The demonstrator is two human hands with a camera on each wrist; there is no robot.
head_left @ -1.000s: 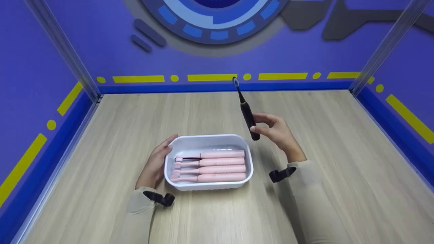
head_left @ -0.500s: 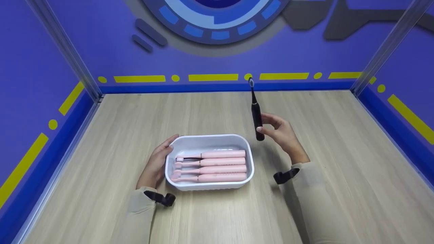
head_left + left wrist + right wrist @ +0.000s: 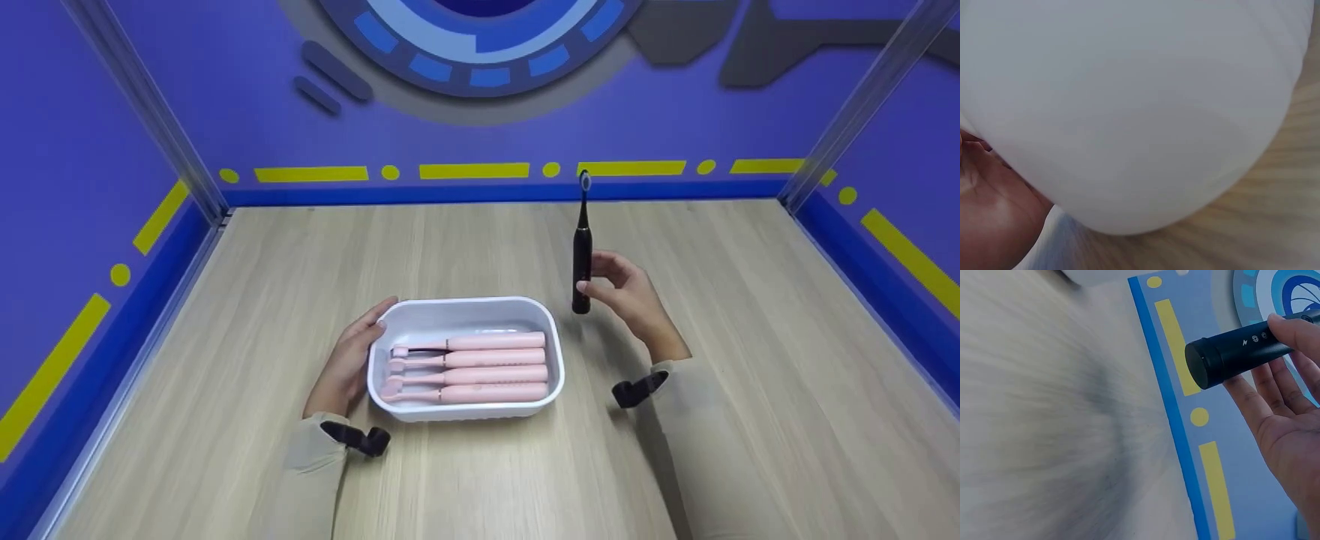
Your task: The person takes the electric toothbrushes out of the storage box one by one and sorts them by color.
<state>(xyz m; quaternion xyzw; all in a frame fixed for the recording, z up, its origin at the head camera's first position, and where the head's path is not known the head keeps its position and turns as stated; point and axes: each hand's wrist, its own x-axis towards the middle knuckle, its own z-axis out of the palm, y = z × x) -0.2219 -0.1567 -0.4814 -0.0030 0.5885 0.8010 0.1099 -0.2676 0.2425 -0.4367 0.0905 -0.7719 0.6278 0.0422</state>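
Observation:
My right hand (image 3: 628, 296) holds a black electric toothbrush (image 3: 582, 251) by its handle, thumb on the near side and fingers behind. The brush stands nearly upright, head up, beyond the right end of a white plastic box (image 3: 465, 412). In the right wrist view, the handle's round base (image 3: 1204, 364) and small printed symbols show. My left hand (image 3: 346, 364) grips the box's left end, thumb at the rim. Several pink electric toothbrushes (image 3: 495, 374) lie side by side in the box, heads to the left. A thin dark strip shows beside the farthest one's neck.
The box stands on a wood-grain table (image 3: 465, 480). Blue-purple panels with yellow marks close off the back (image 3: 480, 135) and both sides. Each wrist wears a black camera mount, such as the right one (image 3: 637, 390).
My right hand has moved right, away from the box, and the black toothbrush has turned from leaning left to nearly upright. My left hand and the box stay in place.

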